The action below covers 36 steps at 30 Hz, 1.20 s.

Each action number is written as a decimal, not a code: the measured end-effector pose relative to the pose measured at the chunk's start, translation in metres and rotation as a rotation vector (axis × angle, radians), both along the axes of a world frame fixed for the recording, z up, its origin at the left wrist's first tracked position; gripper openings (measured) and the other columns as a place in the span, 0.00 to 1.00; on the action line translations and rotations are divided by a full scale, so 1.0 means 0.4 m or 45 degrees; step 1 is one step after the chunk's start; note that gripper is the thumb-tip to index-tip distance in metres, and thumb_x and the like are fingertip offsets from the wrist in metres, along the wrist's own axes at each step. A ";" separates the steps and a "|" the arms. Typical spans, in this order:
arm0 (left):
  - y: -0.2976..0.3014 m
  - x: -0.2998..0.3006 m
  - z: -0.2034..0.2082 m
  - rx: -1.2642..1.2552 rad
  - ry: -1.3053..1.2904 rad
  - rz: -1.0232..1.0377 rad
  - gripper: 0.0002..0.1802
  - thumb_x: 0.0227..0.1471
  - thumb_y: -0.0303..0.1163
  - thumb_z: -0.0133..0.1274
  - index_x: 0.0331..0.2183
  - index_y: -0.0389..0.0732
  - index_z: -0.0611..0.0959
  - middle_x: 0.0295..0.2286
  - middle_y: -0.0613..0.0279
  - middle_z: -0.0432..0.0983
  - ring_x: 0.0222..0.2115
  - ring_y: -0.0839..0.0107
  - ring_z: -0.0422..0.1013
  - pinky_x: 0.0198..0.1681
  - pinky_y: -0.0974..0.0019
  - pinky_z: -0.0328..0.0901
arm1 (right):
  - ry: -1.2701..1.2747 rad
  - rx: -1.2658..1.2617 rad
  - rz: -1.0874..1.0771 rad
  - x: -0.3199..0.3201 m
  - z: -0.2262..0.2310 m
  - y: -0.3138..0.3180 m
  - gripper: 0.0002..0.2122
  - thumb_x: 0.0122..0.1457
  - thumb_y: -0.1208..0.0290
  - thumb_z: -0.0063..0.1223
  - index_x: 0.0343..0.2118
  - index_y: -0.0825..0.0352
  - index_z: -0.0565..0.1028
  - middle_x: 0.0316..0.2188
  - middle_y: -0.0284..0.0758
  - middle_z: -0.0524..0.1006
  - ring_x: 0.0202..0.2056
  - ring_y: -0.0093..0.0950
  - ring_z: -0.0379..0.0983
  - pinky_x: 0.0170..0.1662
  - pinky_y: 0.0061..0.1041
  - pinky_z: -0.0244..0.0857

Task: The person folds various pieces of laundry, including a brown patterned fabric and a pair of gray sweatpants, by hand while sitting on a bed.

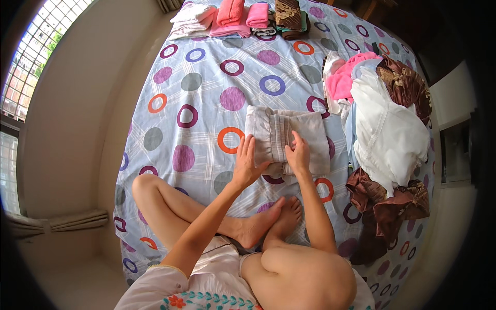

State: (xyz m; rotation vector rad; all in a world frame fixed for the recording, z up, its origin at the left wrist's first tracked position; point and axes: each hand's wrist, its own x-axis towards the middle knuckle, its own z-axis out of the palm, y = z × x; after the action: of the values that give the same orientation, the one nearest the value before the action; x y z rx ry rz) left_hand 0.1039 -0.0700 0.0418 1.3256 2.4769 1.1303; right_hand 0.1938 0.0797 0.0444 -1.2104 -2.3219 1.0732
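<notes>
A pale grey-white garment [307, 126] with a gathered elastic waistband, which looks like a pair of trousers, lies folded flat on the bed in front of my feet. My left hand [249, 164] rests at its near left corner, fingers stretched out and thumb pointing toward the cloth. Over the middle of the garment, just right of the gathered band, is my right hand [298, 155]. Its index finger and thumb are apart and its other fingers bend slightly. Neither hand visibly grips the fabric.
A patterned bedsheet [206, 134] with circles and rings covers the bed. Unfolded clothes, including a white garment [387, 129], a pink cloth [343, 82] and shiny brown fabric [390, 212], are heaped at right. Folded pink towels [230, 15] and other folded stacks line the far edge.
</notes>
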 end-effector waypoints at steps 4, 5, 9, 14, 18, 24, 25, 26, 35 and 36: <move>-0.075 0.046 -0.035 0.024 0.034 0.212 0.32 0.31 0.33 0.61 0.40 0.33 0.66 0.41 0.50 0.61 0.44 0.52 0.57 0.47 0.57 0.54 | 0.159 0.222 0.092 -0.035 0.052 0.001 0.17 0.45 0.79 0.49 0.41 0.68 0.67 0.35 0.40 0.68 0.38 0.38 0.65 0.42 0.31 0.60; -0.077 0.063 -0.044 -0.028 0.023 0.235 0.29 0.32 0.32 0.60 0.37 0.34 0.67 0.38 0.51 0.62 0.41 0.53 0.59 0.44 0.57 0.55 | 0.214 0.223 0.172 -0.053 0.058 0.007 0.17 0.45 0.78 0.49 0.41 0.68 0.67 0.36 0.41 0.68 0.39 0.39 0.65 0.42 0.31 0.60; -0.066 0.085 -0.071 -0.086 0.125 0.229 0.18 0.33 0.31 0.58 0.29 0.38 0.70 0.30 0.57 0.64 0.33 0.58 0.61 0.36 0.59 0.56 | 0.222 0.273 0.438 -0.152 0.089 0.024 0.17 0.47 0.76 0.49 0.42 0.68 0.65 0.40 0.43 0.67 0.42 0.40 0.65 0.42 0.32 0.60; -0.056 0.067 -0.070 -0.043 0.078 0.144 0.10 0.36 0.27 0.55 0.25 0.39 0.72 0.25 0.58 0.66 0.28 0.60 0.63 0.32 0.62 0.59 | -0.157 0.268 0.561 -0.223 0.081 0.032 0.16 0.48 0.70 0.50 0.40 0.67 0.66 0.40 0.44 0.68 0.41 0.41 0.66 0.42 0.34 0.61; -0.079 0.023 -0.043 -0.029 -0.206 -0.044 0.05 0.38 0.25 0.53 0.22 0.38 0.73 0.22 0.59 0.67 0.27 0.59 0.65 0.30 0.61 0.60 | -0.162 0.307 0.534 -0.234 0.056 0.044 0.12 0.48 0.68 0.50 0.34 0.68 0.68 0.36 0.45 0.69 0.37 0.42 0.67 0.40 0.37 0.61; -0.161 -0.026 -0.001 -0.123 -0.287 -0.236 0.03 0.39 0.25 0.52 0.23 0.38 0.74 0.21 0.59 0.68 0.26 0.59 0.66 0.28 0.60 0.61 | -0.160 0.419 0.505 -0.231 0.024 0.103 0.08 0.50 0.69 0.47 0.29 0.69 0.69 0.32 0.46 0.70 0.34 0.43 0.69 0.38 0.37 0.63; -0.162 -0.030 -0.009 -0.150 -0.272 -0.243 0.03 0.40 0.25 0.51 0.23 0.38 0.74 0.21 0.59 0.68 0.25 0.60 0.66 0.28 0.60 0.61 | -0.199 0.405 0.520 -0.232 0.017 0.104 0.08 0.51 0.69 0.46 0.29 0.69 0.69 0.32 0.46 0.70 0.34 0.42 0.69 0.38 0.37 0.63; -0.159 -0.035 -0.012 -0.171 -0.253 -0.246 0.03 0.40 0.25 0.51 0.23 0.38 0.74 0.21 0.59 0.68 0.25 0.60 0.66 0.28 0.61 0.61 | -0.275 0.340 0.541 -0.234 0.031 0.091 0.09 0.51 0.69 0.46 0.32 0.69 0.68 0.34 0.46 0.69 0.35 0.42 0.69 0.38 0.36 0.63; 0.000 -0.029 0.037 0.085 0.153 0.056 0.13 0.45 0.24 0.46 0.36 0.31 0.72 0.37 0.51 0.66 0.41 0.53 0.61 0.42 0.61 0.59 | -0.036 0.651 0.396 -0.155 0.056 -0.031 0.20 0.49 0.70 0.48 0.45 0.71 0.61 0.47 0.41 0.60 0.53 0.36 0.52 0.54 0.38 0.47; 0.037 -0.036 0.030 0.145 0.297 0.077 0.17 0.45 0.23 0.45 0.41 0.30 0.69 0.42 0.49 0.64 0.46 0.52 0.59 0.46 0.61 0.58 | -0.030 0.723 0.398 -0.138 0.028 -0.048 0.22 0.49 0.70 0.47 0.47 0.71 0.59 0.49 0.42 0.58 0.54 0.36 0.50 0.55 0.38 0.45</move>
State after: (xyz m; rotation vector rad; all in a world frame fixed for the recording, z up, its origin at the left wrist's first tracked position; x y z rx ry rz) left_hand 0.0893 -0.0553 0.0538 1.5016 2.6672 1.2098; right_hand 0.1387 0.0605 0.0557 -0.6638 -2.6288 0.4144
